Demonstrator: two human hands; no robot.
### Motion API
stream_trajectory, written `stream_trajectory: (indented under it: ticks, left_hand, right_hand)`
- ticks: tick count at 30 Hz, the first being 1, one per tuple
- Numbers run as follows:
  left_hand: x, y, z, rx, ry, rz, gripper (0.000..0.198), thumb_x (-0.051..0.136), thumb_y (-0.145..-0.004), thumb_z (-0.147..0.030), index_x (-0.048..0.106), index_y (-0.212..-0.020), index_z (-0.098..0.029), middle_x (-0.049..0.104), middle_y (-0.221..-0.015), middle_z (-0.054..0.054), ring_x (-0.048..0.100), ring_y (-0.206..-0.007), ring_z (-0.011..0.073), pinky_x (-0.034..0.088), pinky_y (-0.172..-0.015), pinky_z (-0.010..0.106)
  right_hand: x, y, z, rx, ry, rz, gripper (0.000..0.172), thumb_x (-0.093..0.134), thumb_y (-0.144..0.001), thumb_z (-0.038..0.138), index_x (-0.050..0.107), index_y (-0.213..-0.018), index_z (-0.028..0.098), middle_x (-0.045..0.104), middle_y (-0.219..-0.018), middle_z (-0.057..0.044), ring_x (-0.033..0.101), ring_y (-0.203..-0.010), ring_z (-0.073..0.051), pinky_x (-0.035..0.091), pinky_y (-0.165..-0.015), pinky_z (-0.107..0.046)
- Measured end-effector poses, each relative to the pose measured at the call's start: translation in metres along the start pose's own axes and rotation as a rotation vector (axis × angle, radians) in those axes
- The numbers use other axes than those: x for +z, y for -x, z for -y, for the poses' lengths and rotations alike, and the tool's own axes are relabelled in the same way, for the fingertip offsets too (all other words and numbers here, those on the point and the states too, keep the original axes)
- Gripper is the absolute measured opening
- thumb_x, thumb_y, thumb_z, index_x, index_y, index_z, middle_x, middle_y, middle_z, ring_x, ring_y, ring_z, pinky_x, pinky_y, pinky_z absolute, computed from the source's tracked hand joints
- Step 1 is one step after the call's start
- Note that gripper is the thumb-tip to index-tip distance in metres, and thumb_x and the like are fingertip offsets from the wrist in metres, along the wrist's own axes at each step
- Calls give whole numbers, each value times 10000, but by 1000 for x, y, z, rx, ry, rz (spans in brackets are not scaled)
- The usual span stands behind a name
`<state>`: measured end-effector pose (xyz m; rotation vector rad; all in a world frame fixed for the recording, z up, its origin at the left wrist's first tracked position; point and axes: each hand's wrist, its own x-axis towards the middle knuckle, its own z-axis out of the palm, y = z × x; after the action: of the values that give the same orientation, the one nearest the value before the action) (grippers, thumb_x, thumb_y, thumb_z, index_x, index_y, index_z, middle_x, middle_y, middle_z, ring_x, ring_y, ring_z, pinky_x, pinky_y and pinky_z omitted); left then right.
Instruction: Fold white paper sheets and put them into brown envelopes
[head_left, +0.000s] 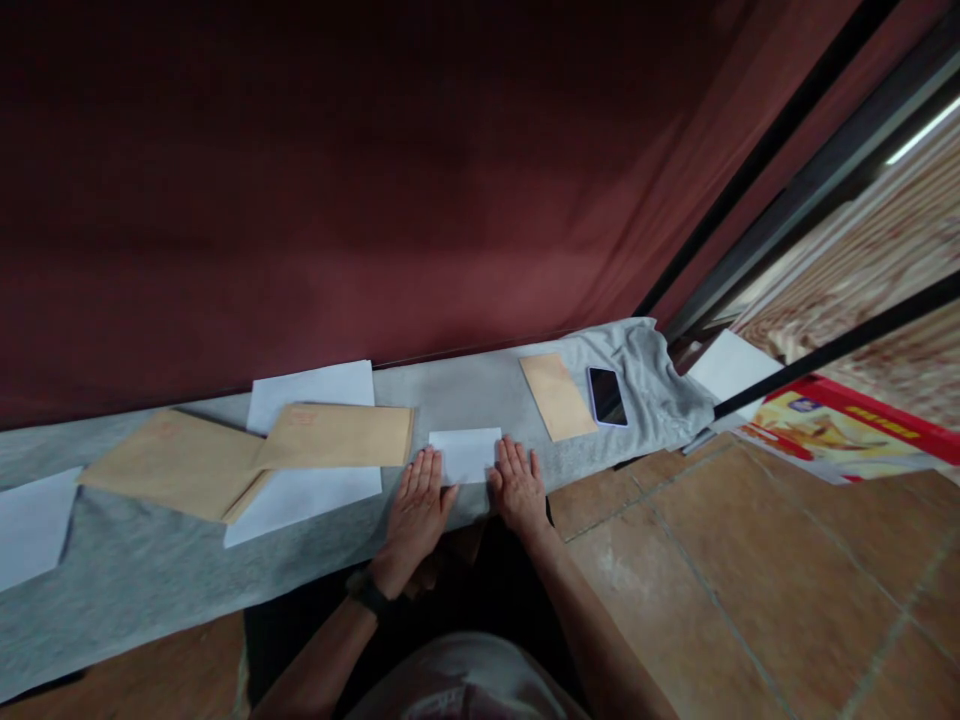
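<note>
A small white sheet of paper [469,452], seemingly folded, lies on the grey cloth in front of me. My left hand [420,500] rests flat on its left edge, fingers stretched out and pointing away from me. On the right edge of the paper lies my right hand [519,485], also flat, with its thumb near the paper's lower corner. Neither hand grips anything. Close to the left hand is a pile of brown envelopes [337,437], and to the right of the paper a single brown envelope [557,397] lies flat.
The grey cloth [300,570] covers a long narrow surface against a dark red wall [450,200]. White sheets [304,510] lie under the envelopes, with more paper [34,530] at far left. A phone [607,397] sits at right. A colourful box [840,430] stands on the tiled floor.
</note>
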<state>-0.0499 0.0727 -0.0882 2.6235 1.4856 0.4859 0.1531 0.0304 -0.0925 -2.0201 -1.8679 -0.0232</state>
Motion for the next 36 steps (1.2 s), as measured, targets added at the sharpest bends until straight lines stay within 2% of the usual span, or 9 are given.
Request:
stream_trajectory:
  ticks: [5, 8, 12, 19, 24, 27, 30, 34, 36]
  left_hand:
    - [1, 1, 0, -27, 3, -22, 652, 327, -992, -393, 325, -1538, -38, 344, -1586, 215, 292, -1499, 316, 253, -1225, 511]
    - [3, 1, 0, -22, -6, -24, 652, 340, -982, -374, 316, -1541, -39, 338, -1588, 217, 292, -1499, 318, 262, -1221, 515]
    - [3, 1, 1, -9, -9, -17, 635, 328, -976, -334, 324, -1538, -40, 340, -1590, 207, 275, -1506, 304, 262, -1223, 506]
    - [-1, 2, 0, -20, 2, -16, 627, 307, -990, -355, 359, -1515, -15, 355, -1576, 226, 284, -1501, 318, 251, -1222, 524]
    - [2, 6, -31, 71, 29, 5, 603, 304, -1005, -356, 329, -1546, -92, 360, -1594, 157, 271, -1512, 275, 242, -1235, 501]
    - [9, 9, -42, 108, 33, 40, 608, 317, -1007, -385, 360, -1531, -80, 374, -1586, 160, 287, -1506, 271, 253, -1236, 476]
    - [12, 12, -34, 94, 2, 37, 630, 319, -1006, -409, 363, -1523, -51, 365, -1585, 180, 286, -1506, 275, 262, -1232, 471]
    - [3, 13, -9, 55, -71, 14, 645, 305, -1006, -418, 398, -1491, -3, 383, -1566, 220, 326, -1486, 307, 288, -1215, 487]
    - [-1, 8, -4, 39, -101, 4, 633, 300, -1005, -400, 437, -1459, 21, 419, -1538, 246, 358, -1468, 322, 290, -1211, 500]
  right_hand:
    - [-6, 1, 5, 74, 0, -46, 518, 346, -1045, 266, 376, -1537, 105, 385, -1576, -169, 339, -1472, -310, 232, -1194, -558]
    - [-5, 6, 26, -29, -43, -37, 535, 374, -1043, 279, 340, -1553, 121, 345, -1604, -138, 310, -1488, -285, 230, -1209, -525]
    - [0, 18, 47, -164, -101, 33, 527, 412, -1054, 385, 365, -1547, 204, 411, -1577, -77, 364, -1463, -243, 242, -1220, -473]
    - [-3, 25, 24, -94, -76, 15, 537, 401, -1061, 382, 337, -1559, 191, 402, -1580, -88, 392, -1446, -257, 223, -1220, -485]
    - [-6, 25, 18, -92, -54, 24, 516, 393, -1059, 342, 361, -1548, 183, 418, -1571, -86, 387, -1449, -247, 237, -1216, -478]
    - [-5, 25, 19, -90, -47, 31, 513, 394, -1056, 316, 360, -1549, 181, 392, -1586, -83, 372, -1459, -245, 227, -1221, -473]
    - [-4, 25, 18, -77, -51, 31, 505, 394, -1056, 314, 377, -1540, 174, 396, -1583, -81, 373, -1459, -247, 221, -1223, -470]
    - [-10, 26, 14, -29, -64, 12, 480, 394, -1062, 316, 414, -1521, 178, 446, -1552, -87, 391, -1449, -252, 231, -1217, -486]
    - [-14, 23, 13, -10, -80, 6, 455, 392, -1062, 308, 461, -1493, 179, 482, -1527, -90, 401, -1443, -254, 234, -1215, -495]
